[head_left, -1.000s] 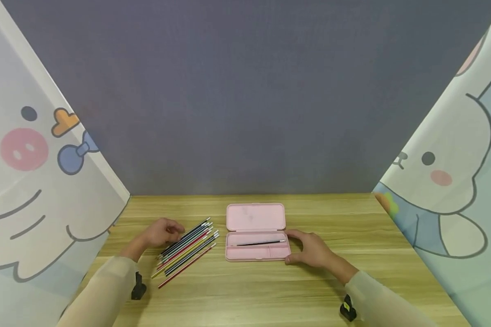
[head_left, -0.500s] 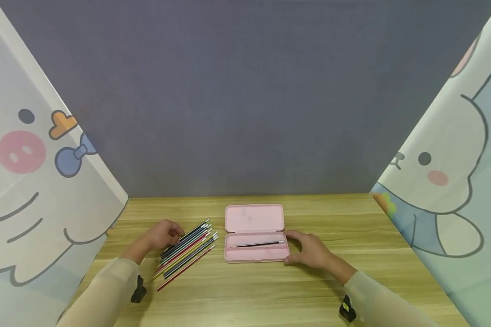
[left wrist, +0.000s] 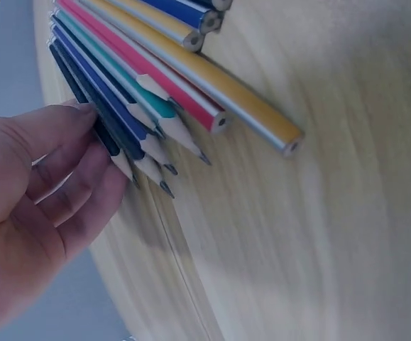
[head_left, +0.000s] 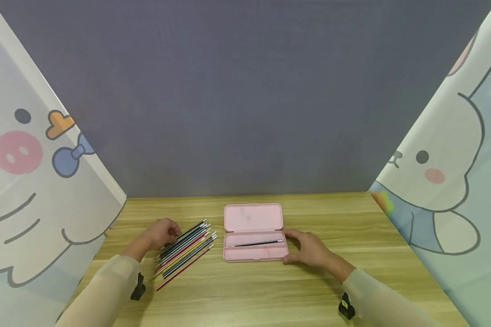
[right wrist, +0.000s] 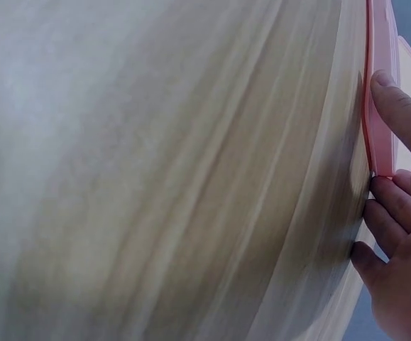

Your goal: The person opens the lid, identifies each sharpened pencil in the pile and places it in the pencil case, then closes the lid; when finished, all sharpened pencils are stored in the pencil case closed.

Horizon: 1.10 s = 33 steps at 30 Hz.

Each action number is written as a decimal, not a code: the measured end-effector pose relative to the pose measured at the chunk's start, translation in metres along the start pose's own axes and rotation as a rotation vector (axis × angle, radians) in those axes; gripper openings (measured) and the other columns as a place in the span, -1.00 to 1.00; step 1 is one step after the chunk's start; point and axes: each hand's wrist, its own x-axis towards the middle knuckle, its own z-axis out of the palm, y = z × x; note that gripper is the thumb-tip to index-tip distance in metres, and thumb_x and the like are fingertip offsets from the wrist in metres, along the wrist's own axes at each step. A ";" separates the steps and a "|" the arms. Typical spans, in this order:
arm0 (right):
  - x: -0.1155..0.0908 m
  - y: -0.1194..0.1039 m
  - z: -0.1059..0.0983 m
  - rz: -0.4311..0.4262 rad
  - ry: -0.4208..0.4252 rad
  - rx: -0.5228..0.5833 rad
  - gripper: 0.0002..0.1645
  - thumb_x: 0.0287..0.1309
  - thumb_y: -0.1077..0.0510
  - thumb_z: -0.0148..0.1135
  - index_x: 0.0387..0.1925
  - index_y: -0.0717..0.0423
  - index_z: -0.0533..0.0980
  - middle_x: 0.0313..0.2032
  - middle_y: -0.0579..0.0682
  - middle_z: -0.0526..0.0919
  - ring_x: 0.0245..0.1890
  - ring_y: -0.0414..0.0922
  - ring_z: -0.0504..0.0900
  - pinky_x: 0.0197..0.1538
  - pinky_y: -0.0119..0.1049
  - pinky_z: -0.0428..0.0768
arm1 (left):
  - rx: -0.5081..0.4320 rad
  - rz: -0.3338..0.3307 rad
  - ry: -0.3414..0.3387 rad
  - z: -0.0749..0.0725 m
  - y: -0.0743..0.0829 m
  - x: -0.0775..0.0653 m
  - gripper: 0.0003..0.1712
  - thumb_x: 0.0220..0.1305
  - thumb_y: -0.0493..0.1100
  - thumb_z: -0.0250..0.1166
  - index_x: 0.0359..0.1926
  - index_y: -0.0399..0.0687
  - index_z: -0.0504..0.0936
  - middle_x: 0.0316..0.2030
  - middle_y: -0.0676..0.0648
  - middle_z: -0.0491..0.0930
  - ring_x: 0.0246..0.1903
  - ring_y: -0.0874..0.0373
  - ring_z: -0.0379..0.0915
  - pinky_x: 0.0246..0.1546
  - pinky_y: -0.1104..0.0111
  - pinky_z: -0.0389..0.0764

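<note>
My left hand [head_left: 162, 233] is at the far left side of a slanting bundle of pencils [head_left: 190, 247]. In the left wrist view, its thumb and fingers pinch the outermost dark pencil [left wrist: 111, 144] near the sharpened end. Blue, green, red and yellow pencils lie close beside it, some with sharpened points and others with flat ends. A pink pencil case [head_left: 245, 254] lies with its lid [head_left: 253, 218] folded back. One black pencil [head_left: 255, 244] rests in its long compartment. My right hand [head_left: 311, 250] holds the case's right end, thumb at the near corner and fingers at the far side.
A red pencil [head_left: 184, 269] lies slightly apart along the bundle's near side. The wooden table [head_left: 245, 295] meets a grey panel [head_left: 245, 100] at the back. Printed cartoon panels stand at left and right.
The left hand's fingers have closed in on the outermost dark pencil, which now lies slightly apart from the bundle. The right hand stays at the case. The head view has shifted a little.
</note>
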 end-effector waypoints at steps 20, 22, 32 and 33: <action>-0.001 0.001 -0.002 0.008 0.003 -0.002 0.09 -0.25 -0.33 0.66 0.34 -0.04 0.51 0.24 0.04 0.65 0.25 0.10 0.60 0.26 0.11 0.54 | 0.157 0.060 0.074 -0.001 0.025 0.004 -0.84 0.08 -0.40 0.38 -0.27 -0.16 0.73 -0.39 0.02 0.68 -0.35 0.18 0.55 -0.27 0.20 0.63; -0.001 0.003 -0.003 0.012 0.001 -0.003 0.09 -0.26 -0.33 0.66 0.34 -0.04 0.51 0.24 0.04 0.65 0.25 0.10 0.60 0.26 0.11 0.54 | 0.169 0.068 0.065 -0.002 0.035 0.006 -0.83 0.11 -0.39 0.35 -0.25 -0.15 0.74 -0.37 0.01 0.69 -0.36 0.19 0.54 -0.28 0.21 0.61; 0.000 0.001 -0.001 0.015 -0.003 -0.008 0.08 -0.24 -0.32 0.66 0.35 -0.06 0.50 0.24 0.04 0.65 0.23 0.12 0.61 0.25 0.12 0.54 | 0.152 0.218 -0.035 0.008 0.091 0.031 -0.84 0.26 -0.40 0.33 -0.17 -0.17 0.75 -0.31 -0.03 0.72 -0.32 0.23 0.55 -0.24 0.26 0.62; 0.001 0.001 -0.001 0.016 -0.003 -0.004 0.08 -0.24 -0.32 0.66 0.35 -0.06 0.50 0.24 0.04 0.65 0.23 0.12 0.61 0.25 0.12 0.54 | 0.150 0.234 -0.042 0.011 0.098 0.034 -0.84 0.26 -0.40 0.32 -0.18 -0.18 0.75 -0.32 -0.03 0.72 -0.33 0.24 0.54 -0.24 0.27 0.61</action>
